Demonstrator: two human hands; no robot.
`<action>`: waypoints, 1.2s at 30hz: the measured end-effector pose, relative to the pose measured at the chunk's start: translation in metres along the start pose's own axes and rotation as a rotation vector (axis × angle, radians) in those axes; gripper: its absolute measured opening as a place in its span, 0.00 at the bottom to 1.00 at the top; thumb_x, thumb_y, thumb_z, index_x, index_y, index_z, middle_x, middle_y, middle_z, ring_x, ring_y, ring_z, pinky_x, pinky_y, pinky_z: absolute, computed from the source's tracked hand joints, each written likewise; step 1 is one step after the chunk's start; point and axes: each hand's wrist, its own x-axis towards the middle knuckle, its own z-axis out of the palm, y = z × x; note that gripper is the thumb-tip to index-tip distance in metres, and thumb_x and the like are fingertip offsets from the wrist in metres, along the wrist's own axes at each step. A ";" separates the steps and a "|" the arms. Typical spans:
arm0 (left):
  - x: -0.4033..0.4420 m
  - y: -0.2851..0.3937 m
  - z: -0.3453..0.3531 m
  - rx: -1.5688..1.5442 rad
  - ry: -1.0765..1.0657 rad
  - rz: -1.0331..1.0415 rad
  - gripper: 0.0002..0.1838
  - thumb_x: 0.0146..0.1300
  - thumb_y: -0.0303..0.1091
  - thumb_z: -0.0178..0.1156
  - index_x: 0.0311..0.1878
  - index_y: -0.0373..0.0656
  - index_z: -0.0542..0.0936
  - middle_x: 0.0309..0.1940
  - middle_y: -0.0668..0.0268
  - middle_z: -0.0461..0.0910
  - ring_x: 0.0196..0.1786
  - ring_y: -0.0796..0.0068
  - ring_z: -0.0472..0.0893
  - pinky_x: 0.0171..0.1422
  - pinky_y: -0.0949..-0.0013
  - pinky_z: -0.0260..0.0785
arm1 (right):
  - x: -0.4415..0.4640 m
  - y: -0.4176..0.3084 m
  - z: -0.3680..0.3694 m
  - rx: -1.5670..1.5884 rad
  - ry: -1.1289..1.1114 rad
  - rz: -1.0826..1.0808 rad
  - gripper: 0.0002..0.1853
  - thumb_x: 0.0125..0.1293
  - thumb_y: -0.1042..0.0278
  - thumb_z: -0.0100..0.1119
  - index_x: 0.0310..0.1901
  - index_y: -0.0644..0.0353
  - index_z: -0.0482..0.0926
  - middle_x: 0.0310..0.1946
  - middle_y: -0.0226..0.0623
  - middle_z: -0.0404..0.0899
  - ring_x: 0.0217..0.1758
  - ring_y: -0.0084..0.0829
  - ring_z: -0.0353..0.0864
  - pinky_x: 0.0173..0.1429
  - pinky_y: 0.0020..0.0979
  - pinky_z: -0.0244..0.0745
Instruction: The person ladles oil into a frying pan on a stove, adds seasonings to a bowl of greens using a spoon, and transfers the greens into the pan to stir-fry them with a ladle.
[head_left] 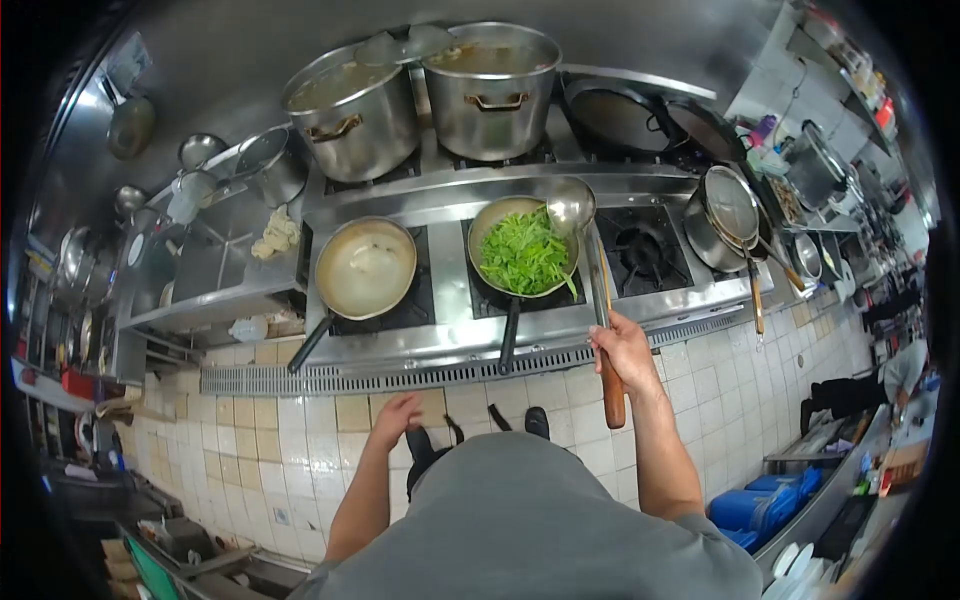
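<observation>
Gripping ladle [571, 208]: right fingers [600, 338] | left fingers [407, 400] loose | ladle hiding part of pan [483, 217], greens [523, 252] inside | stockpots [495, 118] behind

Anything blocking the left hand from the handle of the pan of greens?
Nothing visible stands between the left hand and the black pan handle. The ladle, held in the right hand, is off to its right.

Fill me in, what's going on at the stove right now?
The person's right hand holds a long-handled ladle, its bowl over the far right edge of a pan heaped with leafy greens. The left hand is open, holding nothing. A second pan sits to the left on the stove.
</observation>
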 end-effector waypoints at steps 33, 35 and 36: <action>0.055 0.076 0.245 -0.310 -0.223 -0.116 0.14 0.78 0.47 0.51 0.55 0.49 0.74 0.31 0.67 0.76 0.26 0.74 0.75 0.37 0.59 0.79 | 0.031 -0.032 -0.152 -1.807 -0.264 -0.395 0.29 0.61 0.77 0.56 0.66 0.57 0.75 0.38 0.46 0.85 0.41 0.47 0.87 0.45 0.45 0.83; 0.056 0.073 0.245 -0.343 -0.246 -0.084 0.13 0.79 0.46 0.51 0.55 0.48 0.74 0.31 0.67 0.77 0.26 0.74 0.77 0.37 0.59 0.80 | 0.041 -0.009 -0.145 -1.760 -0.250 -0.414 0.29 0.61 0.76 0.56 0.67 0.56 0.74 0.38 0.46 0.85 0.41 0.48 0.87 0.45 0.46 0.83; 0.056 0.073 0.245 -0.361 -0.243 -0.076 0.13 0.79 0.46 0.51 0.55 0.48 0.74 0.31 0.67 0.77 0.26 0.74 0.77 0.37 0.59 0.80 | 0.041 -0.006 -0.143 -1.696 -0.233 -0.428 0.29 0.62 0.76 0.56 0.67 0.56 0.74 0.38 0.47 0.85 0.41 0.49 0.87 0.46 0.47 0.83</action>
